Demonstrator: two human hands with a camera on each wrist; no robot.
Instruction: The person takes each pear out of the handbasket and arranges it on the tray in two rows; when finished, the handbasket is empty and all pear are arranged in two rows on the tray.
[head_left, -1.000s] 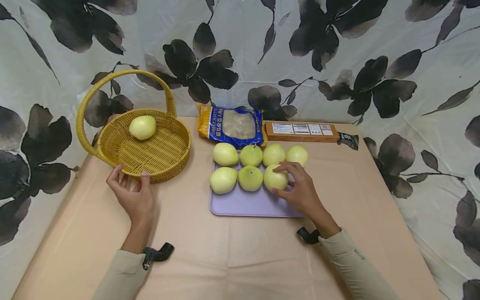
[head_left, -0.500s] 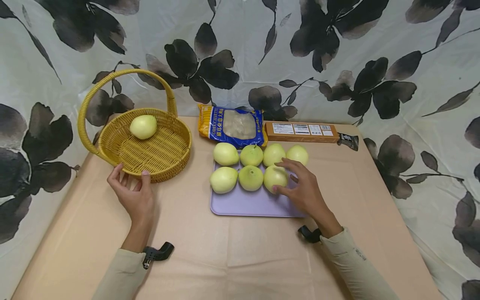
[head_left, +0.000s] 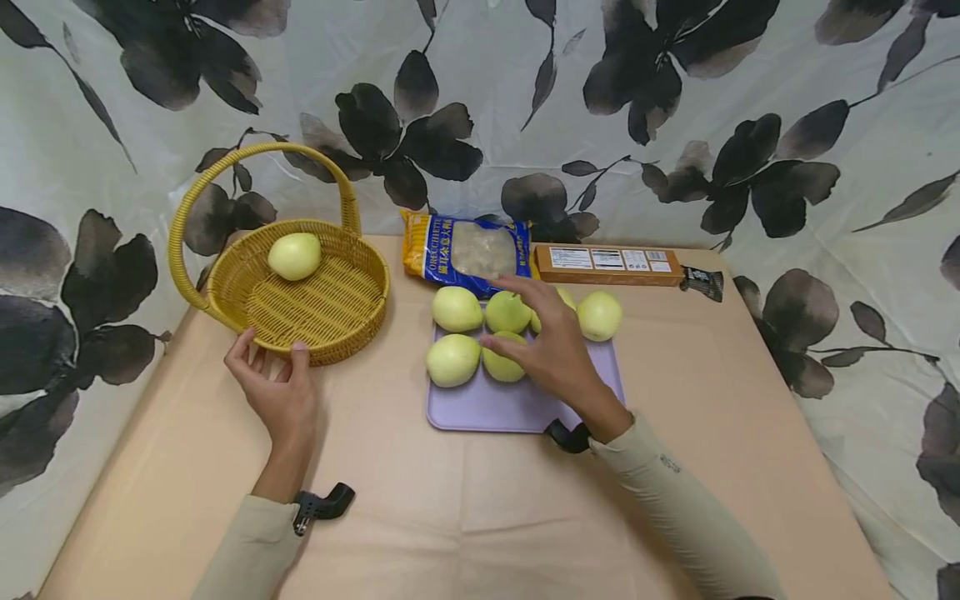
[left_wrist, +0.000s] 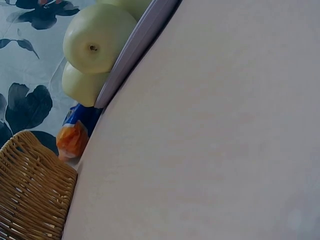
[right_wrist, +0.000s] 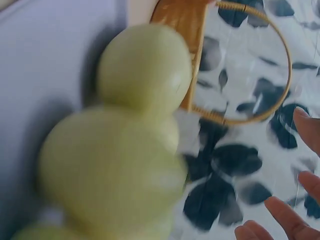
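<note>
My left hand rests its fingertips and thumb against the near side of a yellow wicker basket. One round pale yellow-green fruit lies inside it, toward the back. Over a lilac tray, my right hand hovers with fingers and thumb spread, and nothing shows between them. Several similar fruits sit on the tray in two rows; the hand hides part of them. In the right wrist view, fruits stand apart from the spread fingertips.
Behind the tray lies a blue and yellow pasta bag. To its right are an orange-brown box and a small black packet. The basket's tall handle arches upward. A flowered cloth hangs behind the table.
My right hand has let go of the front-row fruit it was holding and moved left across the tray, fingers spread wider. The left hand stays at the basket; the view shifts slightly.
</note>
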